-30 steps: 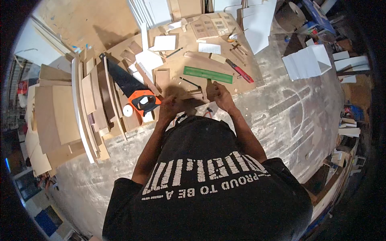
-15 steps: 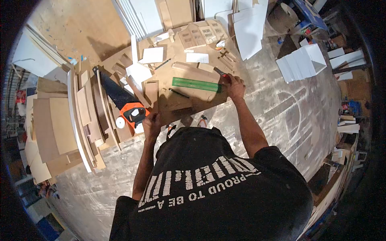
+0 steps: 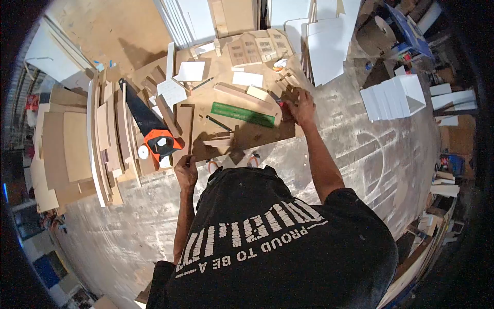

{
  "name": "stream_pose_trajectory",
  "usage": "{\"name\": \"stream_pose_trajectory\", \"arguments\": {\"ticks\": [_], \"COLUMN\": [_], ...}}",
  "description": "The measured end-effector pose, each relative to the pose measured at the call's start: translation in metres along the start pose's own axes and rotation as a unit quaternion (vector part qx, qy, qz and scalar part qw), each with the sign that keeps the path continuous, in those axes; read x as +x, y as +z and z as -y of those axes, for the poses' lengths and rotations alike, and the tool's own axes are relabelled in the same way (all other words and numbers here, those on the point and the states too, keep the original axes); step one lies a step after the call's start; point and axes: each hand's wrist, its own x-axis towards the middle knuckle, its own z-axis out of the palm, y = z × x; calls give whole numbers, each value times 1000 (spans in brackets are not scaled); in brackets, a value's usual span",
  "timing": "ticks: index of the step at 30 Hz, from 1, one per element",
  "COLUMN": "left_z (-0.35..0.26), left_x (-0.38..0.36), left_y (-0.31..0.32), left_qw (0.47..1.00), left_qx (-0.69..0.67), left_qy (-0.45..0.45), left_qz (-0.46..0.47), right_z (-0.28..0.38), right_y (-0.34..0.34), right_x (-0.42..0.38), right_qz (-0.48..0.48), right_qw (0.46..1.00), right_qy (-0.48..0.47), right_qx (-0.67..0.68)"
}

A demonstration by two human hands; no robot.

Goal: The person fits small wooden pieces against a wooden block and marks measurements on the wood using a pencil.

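At the right end of the work board [image 3: 262,139], my right hand [image 3: 302,107] is closed around a red-handled tool [image 3: 281,103] whose dark tip points up and left. My left hand [image 3: 186,171] is closed at the board's near left edge, its fingers pinching something small and dark that I cannot make out. Between the hands lie a green ruler [image 3: 243,114], a black pen [image 3: 218,123] and a long wooden strip [image 3: 242,96]. An orange-handled saw [image 3: 162,144] rests just up and left of my left hand.
Wooden strips [image 3: 105,129] stand in a row at the left. A small model facade [image 3: 257,47] and white paper pieces [image 3: 247,79] lie on the board's far part. White panels [image 3: 325,49] lean behind it. A white box [image 3: 409,92] sits on the floor at right.
The camera view has shifted a little. My left hand has moved slightly down and left, away from the saw handle. My right hand still holds the red-handled tool near the ruler's right end.
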Motion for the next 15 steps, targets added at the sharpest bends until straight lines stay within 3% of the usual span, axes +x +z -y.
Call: {"name": "stream_pose_trajectory", "arguments": {"ticks": [4, 7, 10, 15], "left_z": [-12, -16, -15, -4], "left_x": [-13, -25, -35, -45], "left_y": [3, 4, 4, 5], "left_qw": [999, 993, 992, 991], "left_qx": [25, 21, 18, 25], "left_qy": [-32, -110, -118, -118], "left_qz": [-26, -22, -39, -58], "right_z": [-7, -15, -16, -28], "right_y": [-1, 8, 7, 27], "right_x": [43, 69, 81, 79], "right_qz": [36, 69, 157, 154], "right_qw": [996, 990, 969, 972], "right_qy": [-15, -45, -55, -99], "right_qx": [-77, -118, -181, -146]}}
